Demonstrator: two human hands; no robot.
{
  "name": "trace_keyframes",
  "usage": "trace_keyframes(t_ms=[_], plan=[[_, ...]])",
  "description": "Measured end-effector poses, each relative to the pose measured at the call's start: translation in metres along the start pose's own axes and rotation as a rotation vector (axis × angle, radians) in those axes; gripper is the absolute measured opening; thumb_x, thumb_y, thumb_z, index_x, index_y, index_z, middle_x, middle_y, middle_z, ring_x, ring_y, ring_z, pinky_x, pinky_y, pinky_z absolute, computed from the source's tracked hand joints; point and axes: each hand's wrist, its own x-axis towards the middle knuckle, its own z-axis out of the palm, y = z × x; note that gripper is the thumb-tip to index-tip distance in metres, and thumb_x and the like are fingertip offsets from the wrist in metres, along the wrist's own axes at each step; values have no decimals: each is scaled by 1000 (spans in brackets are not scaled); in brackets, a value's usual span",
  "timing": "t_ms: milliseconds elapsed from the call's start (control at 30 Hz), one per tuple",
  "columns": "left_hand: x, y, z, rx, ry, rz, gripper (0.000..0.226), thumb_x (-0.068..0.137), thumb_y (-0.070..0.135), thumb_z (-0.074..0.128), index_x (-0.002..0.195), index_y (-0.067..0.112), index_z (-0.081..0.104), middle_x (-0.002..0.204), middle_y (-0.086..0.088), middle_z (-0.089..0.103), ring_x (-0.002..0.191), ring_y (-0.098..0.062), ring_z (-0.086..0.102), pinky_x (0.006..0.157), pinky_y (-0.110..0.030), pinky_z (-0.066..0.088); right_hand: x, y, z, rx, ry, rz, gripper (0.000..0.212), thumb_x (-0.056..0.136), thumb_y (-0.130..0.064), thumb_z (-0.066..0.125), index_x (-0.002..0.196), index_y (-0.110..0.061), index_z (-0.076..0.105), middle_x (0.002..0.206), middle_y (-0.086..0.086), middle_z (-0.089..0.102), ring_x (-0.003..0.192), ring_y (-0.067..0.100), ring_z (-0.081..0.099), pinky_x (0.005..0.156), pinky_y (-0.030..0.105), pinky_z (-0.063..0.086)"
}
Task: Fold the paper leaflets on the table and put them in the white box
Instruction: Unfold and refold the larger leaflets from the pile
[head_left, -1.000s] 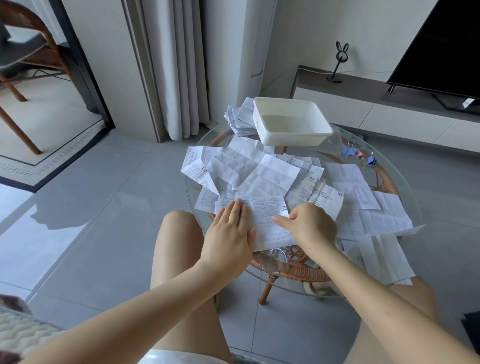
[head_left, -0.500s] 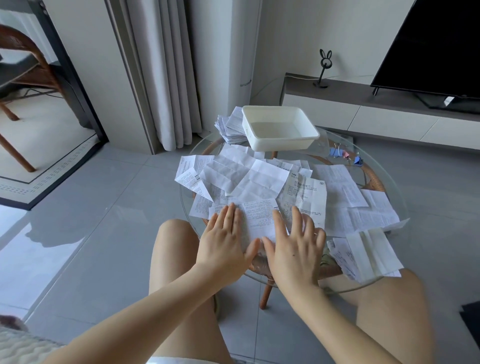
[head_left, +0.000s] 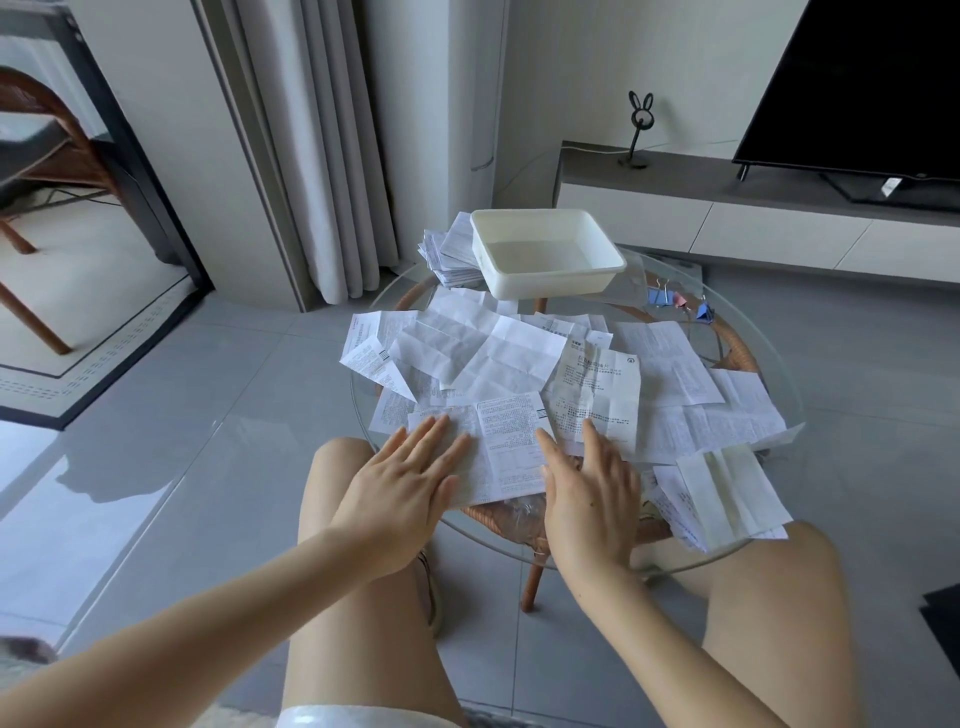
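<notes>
Head view showed the leaflet (head_left: 511, 441) I was working on lying flat at the table rim on my side of the white box (head_left: 550, 285). My left hand (head_left: 402, 488) was spread on its left half and my right hand (head_left: 587, 499) lay along its right edge. Both were palm down with straight fingers, gripping nothing.

By my reckoning the job had barely begun. The box looked empty, and I could not tell whether the sheet under my palms was folded at all. Between it and the box lay a spread of loose leaflets (head_left: 498, 348), open and overlapping, with more running out to the right of the box. A stack of papers (head_left: 447, 254) touched the box's left side — folded or not, I could not tell.

Nothing covered the box's open top; only the overlapping sheets crowded my leaflet. Binder clips (head_left: 670, 300) sat on the glass table (head_left: 737, 322) just right of the box. Beyond the box stood a rabbit ornament (head_left: 640, 130) and a television (head_left: 857, 88) — well clear of the work.
</notes>
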Motion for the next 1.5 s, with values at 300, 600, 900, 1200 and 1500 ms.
trace_keyframes(t_ms=[300,600,900,1200,1500], plan=[[-10,-12,-19,-64,87,265,34,92,34,43,92,8,65,123,-5,64,112,-20,61,101,-24,37,-6,0,0,165,21,47,69,59,19,70,115,-20,69,128,22,56,114,41,56,89,51,45],[-4,-10,-45,111,78,446,55,45,59,85,93,32,75,107,16,70,81,2,68,54,-9,41,-4,4,3,218,83,46,55,62,17,71,106,-16,73,119,19,62,108,39,60,87,50,47],[4,-9,-42,11,217,419,15,72,7,76,81,15,68,89,2,71,85,-17,66,77,-15,45,-6,2,-14,313,95,-280,27,83,-15,51,99,-13,72,117,6,65,111,22,59,105,47,32],[29,10,-107,-128,532,358,26,91,12,52,109,0,66,110,-11,68,105,-23,60,105,-38,38,28,-5,-70,652,201,-201,18,90,-21,61,73,-18,65,54,-11,57,45,3,48,44,15,33],[11,10,-72,108,417,477,81,63,-14,64,134,20,47,132,-12,56,126,-28,47,111,-41,31,36,-2,-94,1547,-526,1001,3,87,0,62,88,-1,65,75,11,69,72,25,65,43,33,55]])
